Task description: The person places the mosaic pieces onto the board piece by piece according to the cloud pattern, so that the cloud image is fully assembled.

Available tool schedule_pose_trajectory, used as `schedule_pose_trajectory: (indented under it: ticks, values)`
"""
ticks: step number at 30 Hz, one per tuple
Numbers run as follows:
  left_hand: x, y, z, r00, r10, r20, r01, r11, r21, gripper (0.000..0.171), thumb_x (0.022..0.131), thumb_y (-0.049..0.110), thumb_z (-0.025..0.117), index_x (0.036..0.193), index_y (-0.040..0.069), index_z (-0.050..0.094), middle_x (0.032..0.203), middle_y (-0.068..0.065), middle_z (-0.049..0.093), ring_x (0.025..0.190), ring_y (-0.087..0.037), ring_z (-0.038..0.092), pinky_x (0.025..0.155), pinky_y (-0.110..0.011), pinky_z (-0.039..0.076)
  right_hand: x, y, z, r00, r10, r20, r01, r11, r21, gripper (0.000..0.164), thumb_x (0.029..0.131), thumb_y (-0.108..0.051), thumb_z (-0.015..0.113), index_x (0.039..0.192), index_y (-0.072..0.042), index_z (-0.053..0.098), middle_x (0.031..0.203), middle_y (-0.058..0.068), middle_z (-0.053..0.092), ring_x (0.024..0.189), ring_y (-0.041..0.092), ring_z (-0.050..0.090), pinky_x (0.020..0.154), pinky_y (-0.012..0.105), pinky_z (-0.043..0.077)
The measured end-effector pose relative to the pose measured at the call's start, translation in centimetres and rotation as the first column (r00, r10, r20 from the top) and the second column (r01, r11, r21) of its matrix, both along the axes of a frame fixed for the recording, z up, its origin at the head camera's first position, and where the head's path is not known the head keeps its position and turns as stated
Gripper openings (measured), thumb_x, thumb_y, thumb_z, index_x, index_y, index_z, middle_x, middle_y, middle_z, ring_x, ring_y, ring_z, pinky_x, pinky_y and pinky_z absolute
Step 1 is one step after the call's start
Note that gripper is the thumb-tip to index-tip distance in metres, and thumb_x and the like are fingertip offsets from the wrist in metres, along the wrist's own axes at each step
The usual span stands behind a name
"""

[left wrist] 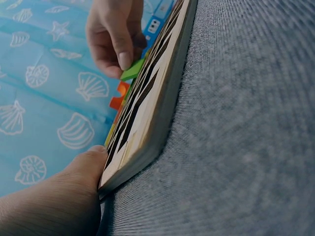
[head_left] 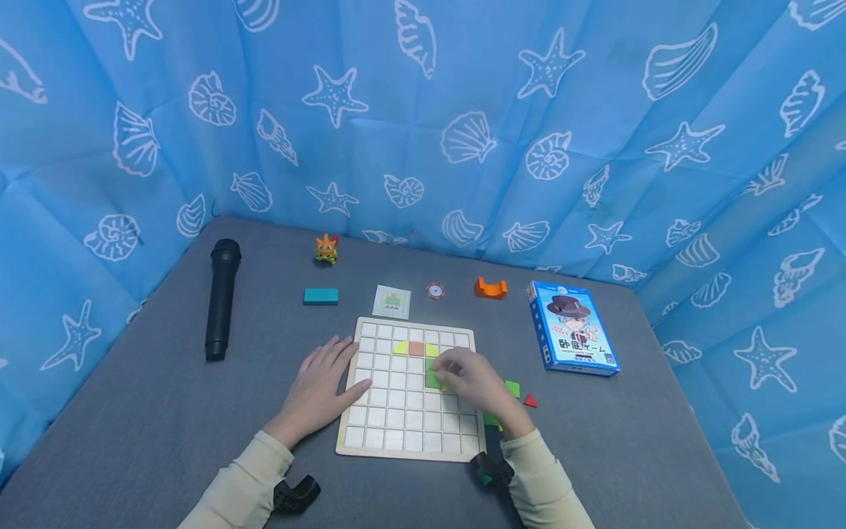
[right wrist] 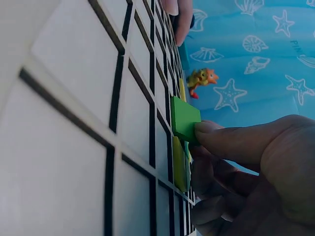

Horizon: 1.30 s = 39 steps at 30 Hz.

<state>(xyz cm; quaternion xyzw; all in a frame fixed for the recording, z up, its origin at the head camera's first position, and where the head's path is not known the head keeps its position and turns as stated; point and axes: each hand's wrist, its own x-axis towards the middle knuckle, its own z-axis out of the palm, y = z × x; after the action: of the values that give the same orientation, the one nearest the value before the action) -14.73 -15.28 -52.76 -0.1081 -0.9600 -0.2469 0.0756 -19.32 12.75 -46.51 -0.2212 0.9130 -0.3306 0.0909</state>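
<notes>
A wooden grid board [head_left: 410, 455] with white squares lies on the grey table. My left hand [head_left: 320, 386] rests on its left edge, fingers spread, thumb [left wrist: 91, 162] on the rim. Over the right part of the grid, my right hand [head_left: 477, 378] pinches a green square tile [right wrist: 185, 119] between thumb and fingers, tilted against the board. Beside it in the right wrist view is a yellow tile [right wrist: 179, 164]. Near the top of the grid, an orange-brown square tile [head_left: 416, 349] sits between two yellow rounded tiles, one at left [head_left: 400, 347].
Right of the board lie green tiles [head_left: 512, 389] and a red triangle [head_left: 531, 400], partly behind the right arm. Behind it are a pattern card [head_left: 391, 301], teal block [head_left: 321, 296], poker chip [head_left: 435, 291], orange arch [head_left: 490, 288] and figurine [head_left: 326, 248]. A microphone [head_left: 222, 297] and game box [head_left: 573, 328] flank these.
</notes>
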Motion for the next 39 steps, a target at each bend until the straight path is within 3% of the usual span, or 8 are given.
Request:
schedule_pose_trajectory:
  ticks: [8, 26, 34, 39]
  values:
    - [0.0, 0.0, 0.0, 1.0, -0.002, 0.007, 0.002, 1.0, 0.004, 0.073, 0.09, 0.056, 0.056, 0.146, 0.013, 0.04, 0.152, -0.009, 0.037, 0.143, -0.031, 0.026, 0.114, -0.055, 0.021, 0.3, -0.3, 0.1, 1.0, -0.003, -0.028, 0.004, 0.999, 0.049, 0.01, 0.088, -0.011, 0.068, 0.097, -0.016, 0.07, 0.093, -0.006, 0.064, 0.081, 0.008, 0.057, 0.072, 0.029, 0.05]
    - [0.1, 0.0, 0.1, 1.0, -0.001, -0.005, 0.001, 1.0, 0.013, 0.073, 0.09, 0.055, 0.057, 0.146, 0.011, 0.041, 0.151, -0.01, 0.038, 0.143, -0.032, 0.026, 0.113, -0.055, 0.021, 0.7, -0.5, 0.8, 0.992, 0.092, -0.091, -0.075, 0.981, 0.179, 0.016, 0.088, -0.013, 0.069, 0.103, -0.015, 0.07, 0.099, -0.005, 0.063, 0.086, 0.009, 0.057, 0.077, 0.03, 0.053]
    - [0.1, 0.1, -0.1, 1.0, 0.0, -0.002, 0.0, 1.0, 0.01, 0.072, 0.091, 0.056, 0.055, 0.146, 0.012, 0.041, 0.151, -0.009, 0.038, 0.143, -0.031, 0.027, 0.113, -0.055, 0.021, -0.1, 2.5, 2.5, 0.988, 0.017, -0.153, 0.011, 0.984, 0.18, 0.018, 0.087, -0.009, 0.069, 0.105, -0.014, 0.069, 0.099, -0.004, 0.063, 0.083, 0.009, 0.054, 0.074, 0.029, 0.051]
    - [0.1, 0.0, 0.2, 1.0, 0.001, 0.005, -0.001, 1.0, 0.008, 0.072, 0.09, 0.056, 0.055, 0.146, 0.012, 0.041, 0.151, -0.01, 0.038, 0.143, -0.031, 0.027, 0.113, -0.055, 0.022, -0.6, 5.3, 2.9, 0.988, -0.039, -0.15, 0.069, 0.977, 0.202, 0.019, 0.089, -0.01, 0.067, 0.109, -0.011, 0.067, 0.1, -0.002, 0.062, 0.085, 0.012, 0.056, 0.072, 0.029, 0.051]
